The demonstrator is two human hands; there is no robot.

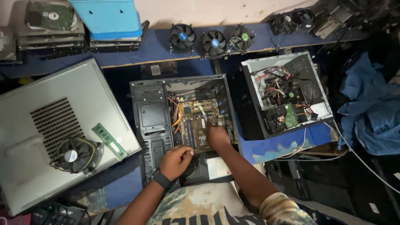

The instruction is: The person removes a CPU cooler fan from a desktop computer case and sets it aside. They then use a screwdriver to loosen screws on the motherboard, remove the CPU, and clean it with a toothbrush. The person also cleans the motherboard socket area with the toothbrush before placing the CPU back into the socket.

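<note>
An open black computer case (183, 129) is laid on its side on the blue-topped bench (154, 48), and both hands are reached into it. The motherboard (200, 125) is seen seated flat on the case's floor, right of the drive bays, its long axis running away from the person toward the wall.

The right hand (217, 136) is pressed down on the board's near right part; the fingers are bent over it, but whether anything is pinched cannot be told. The left hand (177, 160), a dark watch at its wrist, is curled at the board's near edge; its fingertips are drawn together, and what, if anything, is nipped between them is too small to make out.

The board is judged stiff, thin and light, yet fragile: it is best taken by its bare edges, never by the slots or the orange cables (178, 117) bunched at its left side.

To the left, a grey side panel (50, 121) is spread out, with a cooler fan (75, 155) and a green memory stick (109, 141) resting on it. A second open case (287, 93) is stood to the right, well apart from both hands.
</note>
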